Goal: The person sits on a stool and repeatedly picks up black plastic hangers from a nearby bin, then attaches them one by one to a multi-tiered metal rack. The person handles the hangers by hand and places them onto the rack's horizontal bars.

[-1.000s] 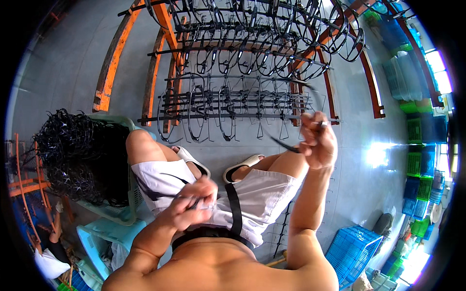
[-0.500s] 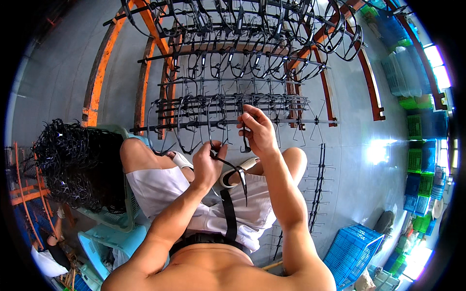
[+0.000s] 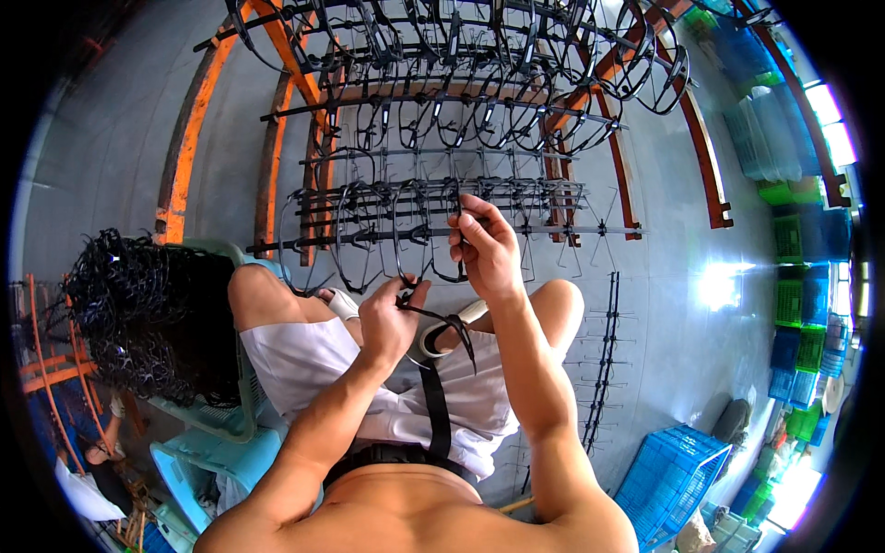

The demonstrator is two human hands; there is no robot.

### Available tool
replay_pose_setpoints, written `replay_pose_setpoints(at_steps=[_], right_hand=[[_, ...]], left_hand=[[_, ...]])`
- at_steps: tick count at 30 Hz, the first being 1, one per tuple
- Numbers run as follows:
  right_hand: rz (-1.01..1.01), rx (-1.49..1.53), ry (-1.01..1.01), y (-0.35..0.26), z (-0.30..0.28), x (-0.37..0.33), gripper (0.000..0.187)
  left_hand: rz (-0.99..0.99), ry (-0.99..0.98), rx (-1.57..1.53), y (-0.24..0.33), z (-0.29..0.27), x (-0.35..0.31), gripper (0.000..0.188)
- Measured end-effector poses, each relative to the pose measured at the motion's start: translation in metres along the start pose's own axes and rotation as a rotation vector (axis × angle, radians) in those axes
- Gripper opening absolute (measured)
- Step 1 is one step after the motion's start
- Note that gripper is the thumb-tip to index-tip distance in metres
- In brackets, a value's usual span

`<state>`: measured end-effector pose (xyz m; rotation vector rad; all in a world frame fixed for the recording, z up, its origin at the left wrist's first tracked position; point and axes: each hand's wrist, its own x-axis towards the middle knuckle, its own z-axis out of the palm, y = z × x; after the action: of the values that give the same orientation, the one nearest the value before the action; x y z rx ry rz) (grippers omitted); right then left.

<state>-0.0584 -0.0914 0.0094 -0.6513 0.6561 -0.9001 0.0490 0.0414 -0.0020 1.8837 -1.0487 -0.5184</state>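
The left hand [image 3: 387, 323] is nearest, over the lap, fingers closed on black frames [image 3: 442, 323] whose long parts point right and down. Just above, the right hand [image 3: 486, 249] pinches one frame [image 3: 458, 241] at the rack [image 3: 442, 198]; it hangs nearly upright, touching the bar.

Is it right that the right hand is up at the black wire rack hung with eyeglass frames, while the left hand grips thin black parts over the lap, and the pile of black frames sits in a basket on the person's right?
Not quite. The head view shows the pile of black frames in a pale green basket on the person's left, not right. The rest holds: the right hand is up at the black wire rack, and the left hand grips thin black parts over the lap.
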Motion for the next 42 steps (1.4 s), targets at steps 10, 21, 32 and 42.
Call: replay_pose_setpoints(at_steps=[10, 21, 32, 42], right_hand=[[0.04, -0.014, -0.022, -0.025, 0.021, -0.011, 0.03], [0.02, -0.259, 0.076, 0.012, -0.006, 0.006, 0.031], [-0.063, -0.269, 0.106, 0.0, 0.001, -0.007, 0.023], [0.157, -0.295, 0.102, -0.026, 0.003, -0.02, 0.022]], left_hand=[[-0.009, -0.022, -0.007, -0.002, -0.002, -0.004, 0.022], [0.047, -0.018, 0.037, -0.003, -0.001, -0.002, 0.019], [0.121, 0.05, 0.088, -0.004, 0.001, 0.001, 0.017], [0.07, 0.042, 0.125, 0.002, -0.001, 0.008, 0.019]])
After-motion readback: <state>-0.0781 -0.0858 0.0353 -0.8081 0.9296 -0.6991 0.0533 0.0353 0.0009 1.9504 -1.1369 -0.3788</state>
